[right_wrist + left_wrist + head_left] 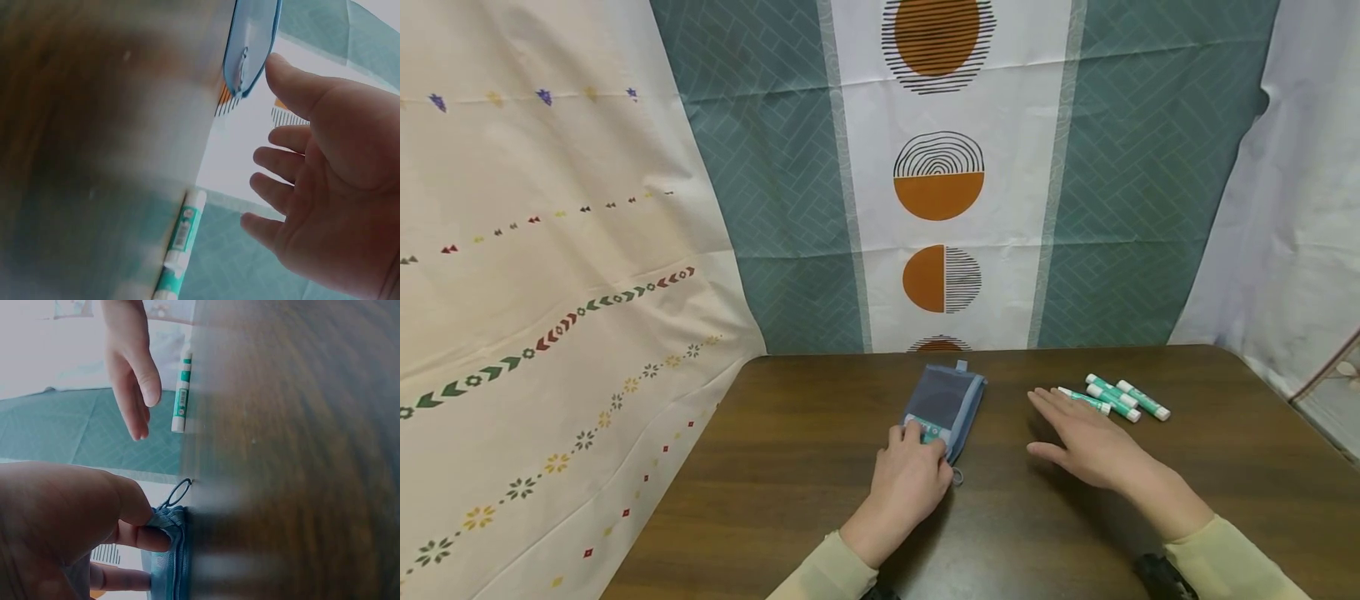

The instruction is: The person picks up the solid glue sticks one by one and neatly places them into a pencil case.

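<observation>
Patterned cloth (550,250) hangs behind and to the left of the pouch. The blue mesh pouch (946,408) lies flat on the dark table (790,467), near its far edge and roughly at the centre.

Left hand (910,483): it rests on the near end of the pouch, fingers (140,537) curled onto the fabric beside the zip, holding that end down. A green-and-white item shows through the mesh just under the fingertips.

Right hand (1086,442): it hovers to the right of the pouch, palm down, fingers spread wide and holding nothing. Its fingertips are close to the nearest of the glue sticks (1123,398), which lie side by side further right of the pouch; contact cannot be confirmed from the head view.

Step in hand, as judged: taking one stick for the pouch. To do it well, the left hand should keep the pouch mouth pinned and open, while the right hand pinches a single stick at mid-length rather than sweeping, since round sticks will likely roll.

Poorly seen: both wrist views are blurred over the table. The pouch opening is covered by the left hand, so whether the zip is open cannot be told. The label text on the sticks is unreadable.
</observation>
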`<state>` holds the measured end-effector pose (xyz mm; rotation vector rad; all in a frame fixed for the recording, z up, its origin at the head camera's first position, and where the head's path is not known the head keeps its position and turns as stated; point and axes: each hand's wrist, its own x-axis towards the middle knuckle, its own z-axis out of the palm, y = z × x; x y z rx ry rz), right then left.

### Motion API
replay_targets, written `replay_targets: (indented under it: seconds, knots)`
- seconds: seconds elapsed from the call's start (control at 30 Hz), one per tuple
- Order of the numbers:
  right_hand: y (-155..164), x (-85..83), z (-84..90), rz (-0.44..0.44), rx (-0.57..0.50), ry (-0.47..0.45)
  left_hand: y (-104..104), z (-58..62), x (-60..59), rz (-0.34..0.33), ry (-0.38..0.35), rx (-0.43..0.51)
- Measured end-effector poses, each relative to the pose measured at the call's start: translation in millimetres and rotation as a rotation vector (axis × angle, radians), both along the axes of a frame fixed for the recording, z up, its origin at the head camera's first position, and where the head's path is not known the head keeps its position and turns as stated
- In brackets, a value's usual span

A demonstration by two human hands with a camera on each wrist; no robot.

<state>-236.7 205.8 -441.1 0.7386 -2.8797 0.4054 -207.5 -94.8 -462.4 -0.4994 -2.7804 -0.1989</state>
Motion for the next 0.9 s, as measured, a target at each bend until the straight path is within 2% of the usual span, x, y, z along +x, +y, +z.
replay_targets:
  seconds: [0.47, 0.9]
  knots:
    - [38.7, -15.7, -4.4, -0.098, -0.021, 0.018, 0.4, 1.4, 1.0, -0.010, 0.041, -0.008]
    - [66.0, -25.5, -7.8, -0.156, 0.028, 0.013, 1.0, -1.8, -1.4, -0.003, 0.020, -0.013]
